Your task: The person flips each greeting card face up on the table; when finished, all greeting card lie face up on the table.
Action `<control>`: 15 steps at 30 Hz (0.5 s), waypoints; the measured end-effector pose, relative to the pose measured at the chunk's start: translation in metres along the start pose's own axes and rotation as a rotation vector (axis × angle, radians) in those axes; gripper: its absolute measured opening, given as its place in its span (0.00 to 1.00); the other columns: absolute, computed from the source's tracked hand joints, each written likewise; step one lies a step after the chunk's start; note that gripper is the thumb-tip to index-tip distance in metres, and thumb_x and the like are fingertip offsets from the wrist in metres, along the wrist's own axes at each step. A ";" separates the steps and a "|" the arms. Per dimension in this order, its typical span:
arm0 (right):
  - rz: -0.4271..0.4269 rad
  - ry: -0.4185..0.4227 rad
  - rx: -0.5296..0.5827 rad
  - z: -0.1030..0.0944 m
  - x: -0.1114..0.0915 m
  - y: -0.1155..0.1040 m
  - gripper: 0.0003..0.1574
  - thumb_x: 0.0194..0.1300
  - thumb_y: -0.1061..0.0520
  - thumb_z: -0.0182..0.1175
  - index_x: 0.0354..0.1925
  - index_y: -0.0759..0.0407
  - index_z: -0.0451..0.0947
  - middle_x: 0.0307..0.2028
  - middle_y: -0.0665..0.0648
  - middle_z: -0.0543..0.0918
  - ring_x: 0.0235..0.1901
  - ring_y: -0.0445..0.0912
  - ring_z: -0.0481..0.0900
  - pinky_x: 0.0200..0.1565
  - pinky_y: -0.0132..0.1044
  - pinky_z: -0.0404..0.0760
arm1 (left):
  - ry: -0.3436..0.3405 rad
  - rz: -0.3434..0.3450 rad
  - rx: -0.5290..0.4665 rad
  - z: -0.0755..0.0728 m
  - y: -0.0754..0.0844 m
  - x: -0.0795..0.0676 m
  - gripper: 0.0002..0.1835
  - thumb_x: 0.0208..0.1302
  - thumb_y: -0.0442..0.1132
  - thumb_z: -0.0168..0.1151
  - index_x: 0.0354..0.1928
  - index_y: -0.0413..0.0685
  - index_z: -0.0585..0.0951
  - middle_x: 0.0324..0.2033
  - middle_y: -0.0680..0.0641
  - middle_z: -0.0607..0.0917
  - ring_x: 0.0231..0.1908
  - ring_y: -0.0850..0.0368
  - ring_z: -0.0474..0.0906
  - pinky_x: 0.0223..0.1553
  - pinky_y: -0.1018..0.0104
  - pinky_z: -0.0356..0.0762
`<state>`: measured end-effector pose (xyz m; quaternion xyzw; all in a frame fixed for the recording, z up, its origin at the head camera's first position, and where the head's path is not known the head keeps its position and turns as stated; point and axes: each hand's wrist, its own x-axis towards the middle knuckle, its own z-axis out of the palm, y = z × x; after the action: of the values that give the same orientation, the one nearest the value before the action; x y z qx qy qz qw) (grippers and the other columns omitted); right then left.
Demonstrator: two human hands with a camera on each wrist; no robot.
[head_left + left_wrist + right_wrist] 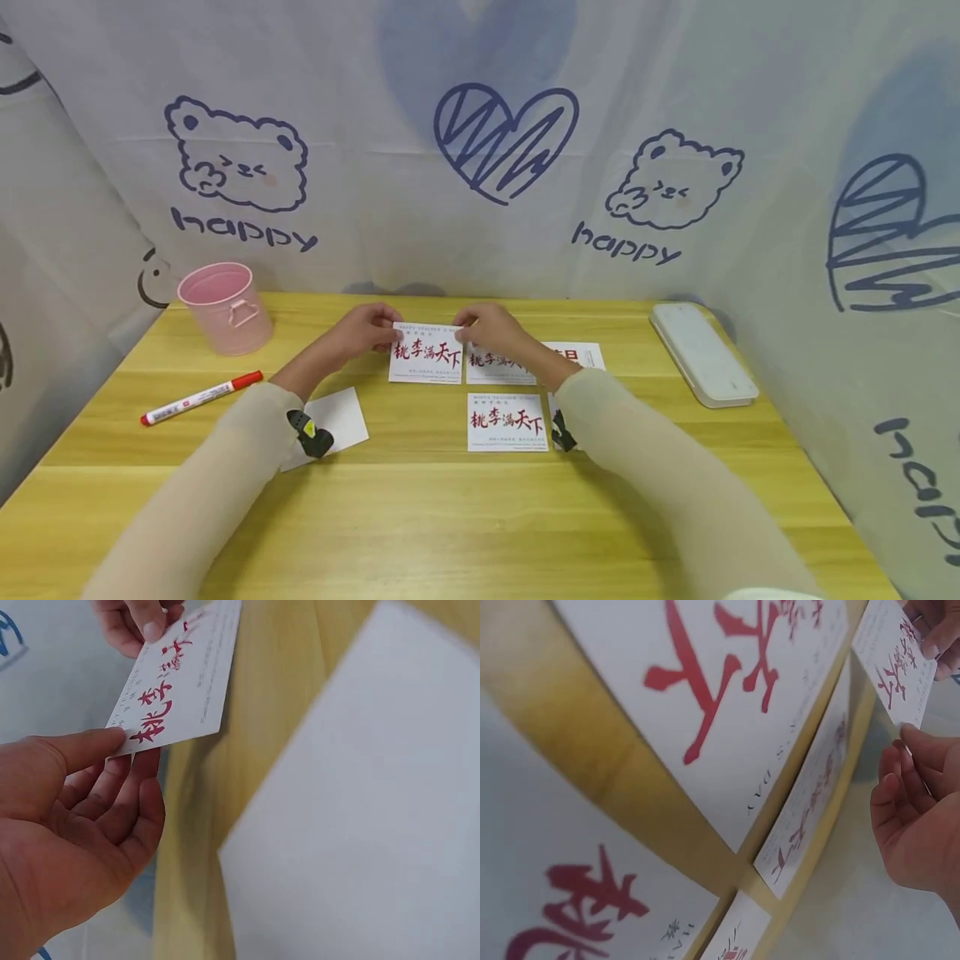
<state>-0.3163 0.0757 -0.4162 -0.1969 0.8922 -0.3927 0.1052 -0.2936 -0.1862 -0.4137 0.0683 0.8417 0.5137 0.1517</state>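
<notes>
A white card (pixel 425 367) with red Chinese characters is held up above the back of the table. My left hand (pixel 366 330) pinches its left edge between thumb and fingers, while my right hand (pixel 491 327) pinches the right edge. In the left wrist view the card (pixel 176 682) slants, clear of the tabletop. Just right of it, a matching card (pixel 501 370) lies partly under my right hand. Another such card (pixel 507 422) lies nearer the front. Beneath my left wrist is a blank white card (pixel 345 418), partly covered by the sleeve.
At the back right another printed card (pixel 591 355) is partly hidden by my right arm. A pink bucket (pixel 232 312) stands at the back left, with a red-capped marker (pixel 201 398) before it. A white case (pixel 703 354) lies at the right. Printed fabric (pixel 360 192) hangs behind the table.
</notes>
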 end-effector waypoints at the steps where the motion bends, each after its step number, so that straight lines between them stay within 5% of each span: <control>1: 0.003 -0.006 -0.023 0.002 0.003 0.001 0.10 0.70 0.55 0.64 0.48 0.55 0.83 0.43 0.53 0.84 0.39 0.47 0.81 0.40 0.36 0.80 | 0.003 -0.004 0.017 0.000 -0.003 0.003 0.17 0.72 0.35 0.59 0.59 0.34 0.74 0.45 0.41 0.79 0.39 0.54 0.77 0.45 0.64 0.79; 7: 0.014 -0.027 -0.175 0.007 0.013 0.004 0.11 0.70 0.53 0.64 0.48 0.53 0.84 0.42 0.51 0.84 0.39 0.45 0.79 0.45 0.40 0.79 | -0.001 0.020 0.164 -0.002 -0.012 0.016 0.15 0.70 0.35 0.60 0.55 0.35 0.76 0.43 0.41 0.78 0.39 0.51 0.74 0.40 0.66 0.74; 15: -0.012 -0.051 -0.292 0.013 0.023 0.011 0.12 0.69 0.53 0.65 0.50 0.54 0.84 0.45 0.51 0.86 0.44 0.44 0.81 0.53 0.41 0.79 | -0.029 0.047 0.368 -0.004 -0.012 0.023 0.13 0.69 0.37 0.63 0.51 0.37 0.78 0.44 0.42 0.79 0.44 0.50 0.71 0.47 0.61 0.70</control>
<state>-0.3359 0.0645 -0.4339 -0.2252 0.9357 -0.2541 0.0956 -0.3165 -0.1889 -0.4271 0.1220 0.9174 0.3532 0.1367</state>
